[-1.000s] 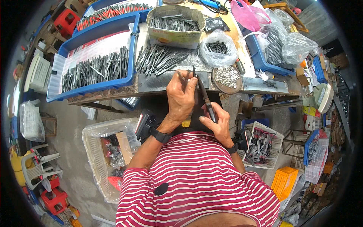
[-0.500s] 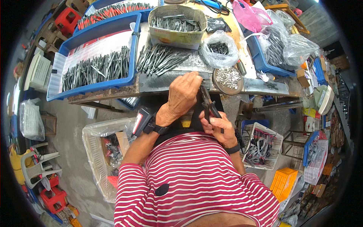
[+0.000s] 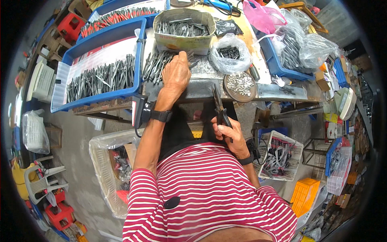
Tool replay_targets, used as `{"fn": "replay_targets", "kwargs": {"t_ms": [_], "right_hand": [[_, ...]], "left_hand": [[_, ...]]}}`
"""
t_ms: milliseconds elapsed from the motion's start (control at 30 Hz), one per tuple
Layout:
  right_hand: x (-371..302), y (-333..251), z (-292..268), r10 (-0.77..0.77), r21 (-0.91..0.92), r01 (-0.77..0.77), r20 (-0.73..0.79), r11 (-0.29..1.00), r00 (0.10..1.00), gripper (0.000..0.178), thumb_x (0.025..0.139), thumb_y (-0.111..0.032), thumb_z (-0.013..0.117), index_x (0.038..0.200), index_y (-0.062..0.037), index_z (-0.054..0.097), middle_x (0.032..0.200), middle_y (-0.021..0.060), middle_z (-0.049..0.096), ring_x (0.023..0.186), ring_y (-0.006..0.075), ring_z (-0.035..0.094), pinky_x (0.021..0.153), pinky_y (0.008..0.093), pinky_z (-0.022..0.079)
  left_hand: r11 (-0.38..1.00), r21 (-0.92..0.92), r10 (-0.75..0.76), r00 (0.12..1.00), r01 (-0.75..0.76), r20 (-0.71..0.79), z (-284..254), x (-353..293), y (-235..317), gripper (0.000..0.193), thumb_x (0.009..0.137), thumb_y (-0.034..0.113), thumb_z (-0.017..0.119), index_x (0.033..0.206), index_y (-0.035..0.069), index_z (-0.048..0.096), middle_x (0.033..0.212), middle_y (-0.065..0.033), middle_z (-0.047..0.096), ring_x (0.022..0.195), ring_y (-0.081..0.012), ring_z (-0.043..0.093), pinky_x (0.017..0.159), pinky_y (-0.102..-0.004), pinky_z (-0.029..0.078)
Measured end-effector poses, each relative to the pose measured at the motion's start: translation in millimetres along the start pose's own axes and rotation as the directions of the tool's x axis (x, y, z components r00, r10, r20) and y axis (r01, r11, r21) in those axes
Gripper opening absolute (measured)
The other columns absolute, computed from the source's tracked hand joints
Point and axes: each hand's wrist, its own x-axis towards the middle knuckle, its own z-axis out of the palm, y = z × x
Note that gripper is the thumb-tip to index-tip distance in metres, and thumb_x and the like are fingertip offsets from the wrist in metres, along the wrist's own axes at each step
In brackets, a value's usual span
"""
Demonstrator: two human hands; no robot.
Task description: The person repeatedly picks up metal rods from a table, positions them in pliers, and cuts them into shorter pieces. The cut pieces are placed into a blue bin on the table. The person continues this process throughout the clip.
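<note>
Left hand (image 3: 176, 74) is over the pile of black strips (image 3: 155, 66) on the surface (image 3: 260, 60), at the pile's right part. Fingers bent and close together, tips hidden under the hand, so can't tell if they're pinching a strip. Right hand (image 3: 233, 135) is wrapped around the dark handles of the pliers (image 3: 219, 109), near the body and just off the surface's near edge. Pliers stand roughly lengthwise to the view, nose pointing away from the body, overlapping the grey metal plate (image 3: 195, 92) along that edge; can't tell if they touch it. Strip pile sits in front of the carton (image 3: 179, 43), which is loaded with more dark strips. Right of the carton: clear plastic bag (image 3: 222, 65) with small black pieces inside. Round dish (image 3: 245, 99) of small shiny bits is just right of the pliers' nose, near the edge. Left of the pile: blue tray (image 3: 96, 98) with a row of dark strips leaning together over white sheeting. Right side of the surface: another blue tray (image 3: 291, 73) with bagged dark parts, pink bag (image 3: 262, 17) at its far end. On the floor: plastic-lined crate (image 3: 100, 161) to the left, white crate (image 3: 295, 161) of mixed strips to the right, orange crate (image 3: 305, 196) nearer the body. Black strap on each wrist.
</note>
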Motion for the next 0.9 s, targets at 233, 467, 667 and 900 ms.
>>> {"fn": "replay_targets", "kwargs": {"t_ms": [233,467,667,900], "right_hand": [[2.4,-2.9,6.7,-0.03,-0.192,0.025,-0.019,0.981,0.999,0.041,0.082,-0.027,0.062,0.105,0.0063,0.054,0.075,0.0029,0.049,0.063,0.0095,0.045,0.055,0.024,0.037],[4.5,-1.6,9.1,-0.062,-0.26,0.053,-0.026,0.964,0.998,0.041,0.083,-0.029,0.064,0.104,0.0057,0.055,0.074,0.002,0.049,0.061,0.0089,0.044,0.054,0.0239,0.036],[6.6,-1.3,9.0,-0.128,-0.348,0.11,-0.029,0.931,0.991,0.04,0.083,-0.029,0.065,0.104,0.0037,0.056,0.075,0.0015,0.05,0.062,0.008,0.044,0.054,0.0237,0.036],[10.1,-7.0,12.3,-0.322,-0.6,0.228,-0.053,0.767,0.945,0.041,0.081,-0.031,0.067,0.105,0.0012,0.057,0.076,0.0007,0.052,0.067,0.0069,0.046,0.059,0.0232,0.038]], "left_hand": [[0.98,0.197,0.01,0.999,-0.016,0.03,19.7,-1.5,1.2,0.014,0.077,0.003,0.062,0.086,-0.001,0.053,0.088,-0.0205,0.057,0.075,-0.0387,0.063,0.062,-0.0466,0.051],[0.97,0.201,0.131,0.991,-0.136,0.034,23.7,-9.1,7.2,0.024,0.068,-0.005,0.064,0.087,0.001,0.05,0.088,-0.0165,0.055,0.082,-0.0338,0.063,0.063,-0.0423,0.053],[0.98,0.158,0.132,0.991,-0.124,-0.038,17.0,-11.2,5.5,0.028,0.07,-0.006,0.064,0.093,0.006,0.051,0.085,-0.0139,0.058,0.081,-0.0319,0.062,0.066,-0.0411,0.052],[0.846,-0.529,-0.024,0.987,-0.064,-0.157,-19.5,-21.4,8.8,0.023,0.08,0.0,0.063,0.103,0.0,0.06,0.087,-0.014,0.066,0.076,-0.021,0.065,0.067,-0.0317,0.051]]}}
